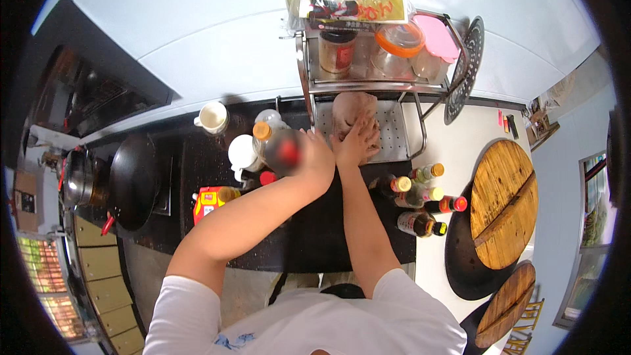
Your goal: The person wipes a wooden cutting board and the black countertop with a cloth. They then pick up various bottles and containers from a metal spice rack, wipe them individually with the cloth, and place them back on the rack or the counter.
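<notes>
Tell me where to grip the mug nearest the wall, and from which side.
Take the mug by its handle, probably with the left hand, coming in from the left. It stands upright with its handle jutting left, while the other mug and bottles sit to its right, so the handle side looks freer.

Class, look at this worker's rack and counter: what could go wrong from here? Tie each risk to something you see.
1. The left hand is close to the orange-capped bottle; a sideways slip might knock it over.
2. The right hand is on a brownish cloth in the perforated tray; a hard push could jolt the rack and its orange-lidded jar.
3. The right forearm might topple the dark sauce bottle.
</notes>
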`<state>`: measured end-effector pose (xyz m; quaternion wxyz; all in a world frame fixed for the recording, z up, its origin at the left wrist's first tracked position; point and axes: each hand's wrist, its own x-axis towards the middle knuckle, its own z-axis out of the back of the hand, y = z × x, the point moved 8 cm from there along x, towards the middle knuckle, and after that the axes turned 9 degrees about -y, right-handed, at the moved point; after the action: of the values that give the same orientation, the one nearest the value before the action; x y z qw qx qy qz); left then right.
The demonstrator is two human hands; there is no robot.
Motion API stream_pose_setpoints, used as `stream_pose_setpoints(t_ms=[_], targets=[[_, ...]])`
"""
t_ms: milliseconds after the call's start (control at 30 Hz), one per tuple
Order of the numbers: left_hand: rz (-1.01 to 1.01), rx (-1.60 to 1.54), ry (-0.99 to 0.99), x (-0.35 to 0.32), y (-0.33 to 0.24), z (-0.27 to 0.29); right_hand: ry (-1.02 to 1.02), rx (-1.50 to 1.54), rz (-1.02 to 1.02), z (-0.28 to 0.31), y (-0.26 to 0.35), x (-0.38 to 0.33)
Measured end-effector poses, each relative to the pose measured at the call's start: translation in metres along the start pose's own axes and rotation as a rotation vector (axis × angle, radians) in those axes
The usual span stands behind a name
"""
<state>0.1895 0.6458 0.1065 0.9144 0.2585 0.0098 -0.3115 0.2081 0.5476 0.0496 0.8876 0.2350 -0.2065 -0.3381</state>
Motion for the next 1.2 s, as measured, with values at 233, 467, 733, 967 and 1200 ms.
stream_pose_setpoints(t_ms=[233, 467, 733, 967, 1200], targets=[[0.117, -0.169, 0.039, 0.047, -0.021, -0.046, -0.029, -0.042, 0.290, -0.134, -0.006, 0.026], [-0.005, 0.053, -0.106, 0.045, -0.023, -0.048, -0.185, -0.387, 0.025, -0.112, -0.036, 0.071], [0.056, 0.055, -0.184, 0.049, -0.036, -0.062, -0.125, -0.351, -0.155, -0.107, -0.051, 0.089], [-0.020, -0.134, -0.088, 0.039, -0.015, -0.039, 0.203, 0.257, 0.564, -0.089, -0.019, -0.044], [-0.046, -0.106, -0.134, 0.048, -0.022, -0.059, -0.015, 0.202, 0.392, -0.050, -0.050, -0.088]])
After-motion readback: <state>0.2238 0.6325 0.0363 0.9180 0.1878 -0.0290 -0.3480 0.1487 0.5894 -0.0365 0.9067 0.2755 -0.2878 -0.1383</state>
